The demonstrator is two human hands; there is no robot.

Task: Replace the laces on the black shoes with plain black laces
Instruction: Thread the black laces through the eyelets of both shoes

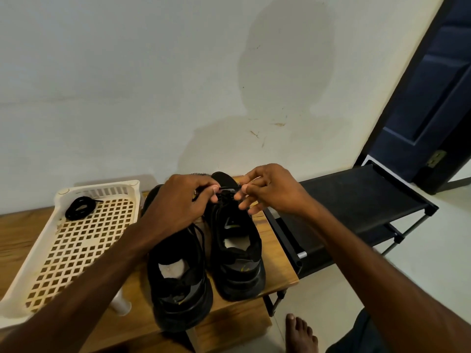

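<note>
The left hand [178,202] and right hand [272,192] each pinch a thin black lace [225,187] stretched between their fingertips, above the right-side black sneaker [237,250]. The second black sneaker [178,281] stands just beside it on the wooden table [276,258]. A coiled black lace [80,208] lies in the cream lattice plastic tray [76,256] at the left

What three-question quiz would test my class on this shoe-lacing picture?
1. True or false: the coiled lace lies in the tray.
2. How many shoes stand on the table?
3. The left hand and right hand pinch a lace above: A the tray; B the shoe nearer the rack; C the coiled lace.
Key: 1 true; 2 two; 3 B.
</note>
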